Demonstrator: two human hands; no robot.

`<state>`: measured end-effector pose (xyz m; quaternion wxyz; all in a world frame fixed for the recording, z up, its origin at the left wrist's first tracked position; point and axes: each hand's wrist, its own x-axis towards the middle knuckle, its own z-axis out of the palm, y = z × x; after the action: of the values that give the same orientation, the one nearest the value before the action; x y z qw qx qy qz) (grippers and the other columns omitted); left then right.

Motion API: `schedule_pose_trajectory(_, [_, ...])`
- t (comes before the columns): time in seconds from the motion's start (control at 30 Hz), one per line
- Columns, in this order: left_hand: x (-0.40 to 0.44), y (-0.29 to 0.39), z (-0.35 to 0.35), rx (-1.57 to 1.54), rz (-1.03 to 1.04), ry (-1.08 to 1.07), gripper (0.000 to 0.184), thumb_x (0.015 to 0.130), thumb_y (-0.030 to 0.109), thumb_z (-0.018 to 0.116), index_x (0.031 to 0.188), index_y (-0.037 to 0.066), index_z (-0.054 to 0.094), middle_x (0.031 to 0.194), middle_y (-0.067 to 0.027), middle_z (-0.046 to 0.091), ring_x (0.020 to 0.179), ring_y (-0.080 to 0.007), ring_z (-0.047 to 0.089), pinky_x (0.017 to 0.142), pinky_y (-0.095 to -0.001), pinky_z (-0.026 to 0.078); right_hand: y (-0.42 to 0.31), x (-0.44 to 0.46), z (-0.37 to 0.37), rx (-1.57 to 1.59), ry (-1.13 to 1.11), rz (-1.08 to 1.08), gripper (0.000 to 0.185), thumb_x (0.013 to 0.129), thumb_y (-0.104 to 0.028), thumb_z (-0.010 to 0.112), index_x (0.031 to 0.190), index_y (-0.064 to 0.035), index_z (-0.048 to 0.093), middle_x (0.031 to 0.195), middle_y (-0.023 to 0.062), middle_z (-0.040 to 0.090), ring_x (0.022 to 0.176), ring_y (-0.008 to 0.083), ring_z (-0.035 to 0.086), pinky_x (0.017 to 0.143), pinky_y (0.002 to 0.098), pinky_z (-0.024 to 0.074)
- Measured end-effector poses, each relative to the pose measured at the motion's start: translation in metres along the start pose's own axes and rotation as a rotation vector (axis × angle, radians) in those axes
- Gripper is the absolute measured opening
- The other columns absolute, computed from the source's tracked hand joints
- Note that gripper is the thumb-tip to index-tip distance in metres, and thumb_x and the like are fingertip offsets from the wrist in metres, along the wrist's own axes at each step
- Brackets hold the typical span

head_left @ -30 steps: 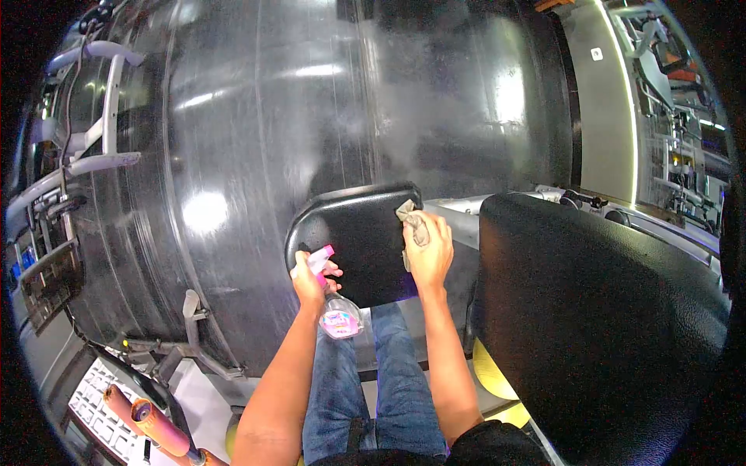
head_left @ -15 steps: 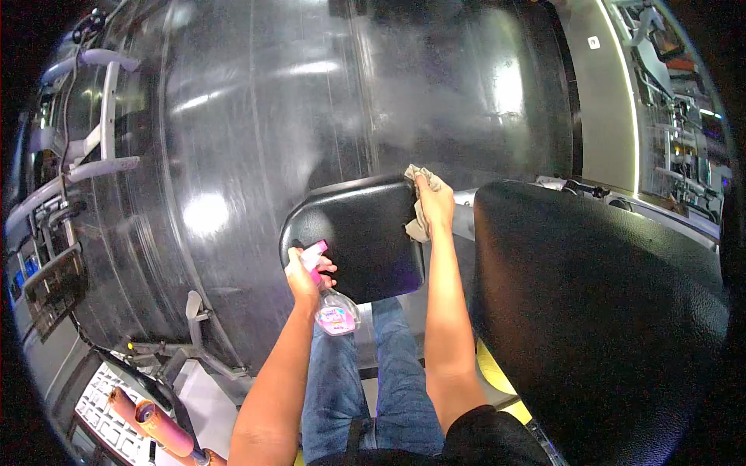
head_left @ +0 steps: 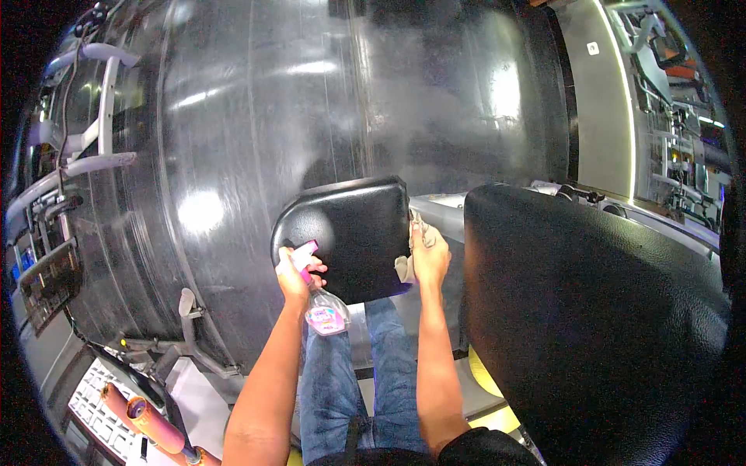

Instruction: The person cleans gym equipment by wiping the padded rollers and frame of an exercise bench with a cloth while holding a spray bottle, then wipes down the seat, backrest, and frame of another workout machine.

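A black padded seat (head_left: 353, 233) with rounded left corners lies in front of my legs. My left hand (head_left: 297, 272) is closed round the neck of a clear spray bottle (head_left: 326, 312) with a pink and white trigger head, over the seat's lower left corner. At the seat's right edge, my right hand (head_left: 430, 255) grips a crumpled beige cloth (head_left: 405, 269), part of which hangs against the side of the pad.
A large black backrest pad (head_left: 590, 318) fills the right side, joined by a grey metal frame. Grey machine frames (head_left: 106, 116) stand at the left. Orange-pink rollers (head_left: 155, 423) are at the lower left. Dark rubber flooring (head_left: 256, 140) spreads ahead.
My right hand and the cloth went up to the seat's top right corner, then came back down along its right edge. The left hand, still holding the bottle, shifted slightly left in view.
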<state>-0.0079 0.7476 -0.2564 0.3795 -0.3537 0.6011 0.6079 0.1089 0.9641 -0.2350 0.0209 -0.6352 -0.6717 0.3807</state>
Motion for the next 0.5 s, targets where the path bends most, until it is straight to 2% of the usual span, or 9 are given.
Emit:
schedule_pose_trajectory(0.07, [0.000, -0.001, 0.000, 0.003, -0.021, 0.002, 0.050, 0.097, 0.050, 0.033, 0.093, 0.004, 0.051, 0.068, -0.0153, 0.064, 0.048, -0.0240, 0.062, 0.033, -0.0338, 0.048, -0.002, 0.001, 0.010, 0.002, 0.028, 0.009, 0.038, 0.084, -0.040, 0.067, 0.103, -0.0078, 0.070, 0.097, 0.0169, 0.070, 0.091, 0.0357, 0.067, 0.078, 0.0419, 0.0504])
schedule_pose_trajectory(0.13, [0.001, -0.002, -0.001, -0.013, -0.004, 0.011, 0.052, 0.097, 0.050, 0.033, 0.093, 0.002, 0.053, 0.068, -0.0147, 0.064, 0.049, -0.0239, 0.062, 0.034, -0.0344, 0.048, -0.015, 0.004, 0.020, 0.086, 0.160, -0.111, 0.034, 0.084, -0.036, 0.068, 0.103, -0.0075, 0.070, 0.098, 0.0163, 0.070, 0.092, 0.0348, 0.067, 0.079, 0.0420, 0.0501])
schedule_pose_trajectory(0.17, [0.001, -0.002, 0.000, -0.016, -0.004, 0.015, 0.052, 0.097, 0.050, 0.033, 0.093, 0.002, 0.053, 0.068, -0.0147, 0.064, 0.049, -0.0239, 0.062, 0.034, -0.0344, 0.048, -0.025, 0.004, 0.024, 0.080, 0.245, -0.205, 0.029, 0.084, -0.031, 0.069, 0.103, -0.0085, 0.070, 0.099, 0.0131, 0.070, 0.091, 0.0335, 0.065, 0.082, 0.0412, 0.0489])
schedule_pose_trajectory(0.23, [-0.004, 0.001, 0.006, 0.054, 0.020, 0.052, 0.072, 0.092, 0.063, 0.026, 0.090, -0.002, 0.059, 0.061, -0.0123, 0.059, 0.039, -0.0229, 0.051, 0.040, -0.0384, 0.048, -0.033, -0.001, 0.023, 0.035, 0.256, -0.256, 0.027, 0.083, -0.028, 0.069, 0.103, -0.0094, 0.071, 0.099, 0.0108, 0.069, 0.091, 0.0323, 0.063, 0.083, 0.0406, 0.0480])
schedule_pose_trajectory(0.3, [-0.008, 0.004, 0.010, 0.045, 0.035, 0.060, 0.072, 0.092, 0.062, 0.026, 0.090, -0.002, 0.059, 0.061, -0.0120, 0.059, 0.040, -0.0230, 0.052, 0.040, -0.0378, 0.048, -0.035, -0.010, 0.025, -0.002, 0.342, -0.377, 0.025, 0.078, -0.018, 0.073, 0.102, -0.0136, 0.071, 0.102, 0.0040, 0.066, 0.092, 0.0294, 0.058, 0.084, 0.0393, 0.0469])
schedule_pose_trajectory(0.33, [-0.009, 0.004, 0.011, 0.041, 0.048, 0.066, 0.072, 0.092, 0.062, 0.026, 0.091, -0.002, 0.059, 0.061, -0.0118, 0.059, 0.041, -0.0230, 0.053, 0.040, -0.0372, 0.047, -0.032, -0.015, 0.024, -0.002, 0.339, -0.380, 0.025, 0.078, -0.018, 0.073, 0.102, -0.0136, 0.071, 0.102, 0.0040, 0.066, 0.092, 0.0294, 0.058, 0.084, 0.0393, 0.0469])
schedule_pose_trajectory(0.43, [-0.005, 0.003, 0.007, 0.042, 0.015, 0.035, 0.070, 0.092, 0.061, 0.027, 0.091, -0.001, 0.059, 0.062, -0.0117, 0.060, 0.044, -0.0232, 0.056, 0.040, -0.0368, 0.047, -0.029, -0.037, 0.014, -0.041, 0.083, -0.653, 0.042, 0.066, -0.002, 0.075, 0.104, -0.0199, 0.071, 0.105, 0.0006, 0.064, 0.095, 0.0271, 0.056, 0.084, 0.0379, 0.0477])
schedule_pose_trajectory(0.5, [-0.005, 0.001, 0.004, 0.048, 0.018, 0.032, 0.070, 0.092, 0.061, 0.027, 0.091, -0.001, 0.059, 0.063, -0.0116, 0.060, 0.045, -0.0232, 0.056, 0.040, -0.0370, 0.047, -0.023, -0.050, 0.013, -0.112, -0.023, -0.709, 0.044, 0.065, -0.001, 0.075, 0.104, -0.0214, 0.070, 0.105, -0.0011, 0.064, 0.095, 0.0262, 0.056, 0.083, 0.0379, 0.0502])
